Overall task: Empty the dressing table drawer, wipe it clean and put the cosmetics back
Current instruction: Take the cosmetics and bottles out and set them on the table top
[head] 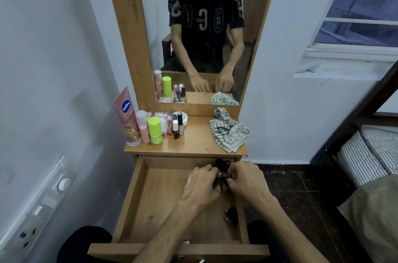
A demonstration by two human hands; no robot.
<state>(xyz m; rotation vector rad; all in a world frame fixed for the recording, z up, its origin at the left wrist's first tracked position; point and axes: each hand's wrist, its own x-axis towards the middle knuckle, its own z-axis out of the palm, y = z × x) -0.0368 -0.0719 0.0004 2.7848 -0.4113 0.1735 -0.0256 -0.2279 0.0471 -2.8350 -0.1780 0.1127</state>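
The wooden drawer [137,202] is pulled out toward me, most of its floor bare. My left hand [201,185] and my right hand [245,178] meet over the drawer's far right part, both gripping a cluster of small dark cosmetic bottles [223,176]. More dark items [221,163] sit at the drawer's back right corner. One small dark jar [230,215] lies on the drawer floor near the right wall. On the dressing table top [193,144] stand a pink Vaseline tube [127,116], a pink bottle [143,126], a lime-green bottle [155,130] and several small nail polish bottles [177,128].
A striped grey cloth [229,130] lies crumpled on the right of the table top. The mirror [204,32] rises behind it. A white wall with switches [43,204] is to the left, a striped mattress [370,153] and bed frame to the right.
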